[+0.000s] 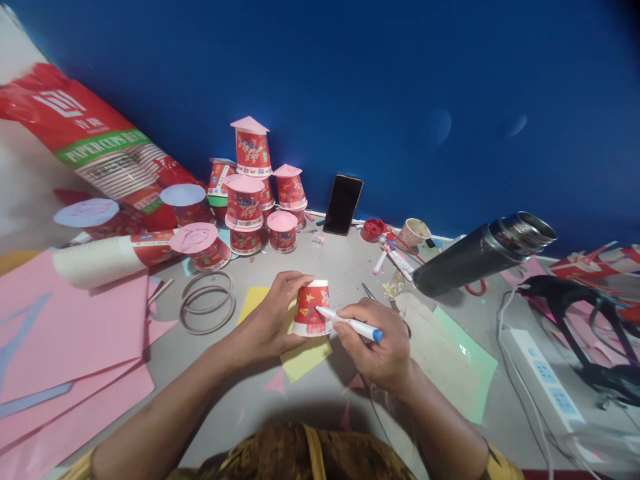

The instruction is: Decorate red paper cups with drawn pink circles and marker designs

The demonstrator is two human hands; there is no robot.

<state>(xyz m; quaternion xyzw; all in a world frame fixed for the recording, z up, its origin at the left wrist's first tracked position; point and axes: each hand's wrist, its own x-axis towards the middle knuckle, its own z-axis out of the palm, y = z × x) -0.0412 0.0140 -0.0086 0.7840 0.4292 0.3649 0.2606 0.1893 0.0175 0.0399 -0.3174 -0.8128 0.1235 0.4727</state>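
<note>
Upside down in my left hand is a red paper cup with gold stars and a white rim. My thumb and fingers wrap its left side. Between the fingers of my right hand is a white marker pen with a blue end. Its tip touches or nearly touches the cup's printed front, just above a patch of pink-red strokes near the rim. Yellow paper lies flat beneath the cup. Small pink paper scraps are scattered closer to me.
Decorated cups with pink paper tops stand stacked at the back left, beside metal rings and pink sheets. A phone leans on the blue wall. Rightward are a dark flask, green paper and a power strip.
</note>
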